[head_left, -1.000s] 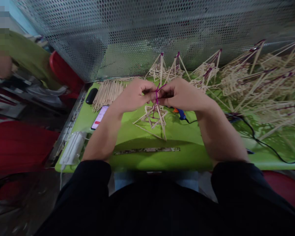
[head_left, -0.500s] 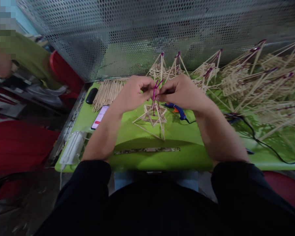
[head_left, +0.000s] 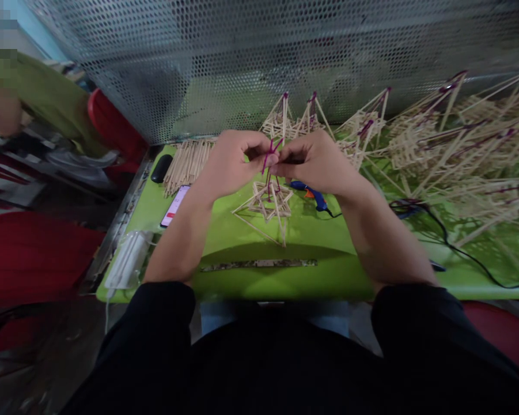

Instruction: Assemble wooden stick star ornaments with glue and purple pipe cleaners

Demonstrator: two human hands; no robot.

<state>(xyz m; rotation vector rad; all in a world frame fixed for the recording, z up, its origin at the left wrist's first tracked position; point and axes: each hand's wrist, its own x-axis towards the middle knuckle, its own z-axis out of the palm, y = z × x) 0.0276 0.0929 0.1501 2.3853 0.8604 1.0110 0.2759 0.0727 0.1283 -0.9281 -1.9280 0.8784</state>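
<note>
My left hand and my right hand meet above the table, both closed in a pinch. Between their fingertips is a purple string, crossed over itself with loose ends sticking up. Strands of it run down to a small star-shaped frame of thin wooden sticks just below my hands. Long sticks reach out from the frame toward me, forming a triangle over the green surface. A blue glue gun with an orange trigger lies near my right wrist.
Several finished-looking stick frames with purple tops crowd the right and back. A stick pile, a black mouse-like object, a phone and a white power strip lie left. Perforated metal panel stands behind; another person is far left.
Both hands have shifted slightly left, and the purple string between the fingertips has changed shape. The stick frame has moved slightly left, and its string now hangs at a slant.
</note>
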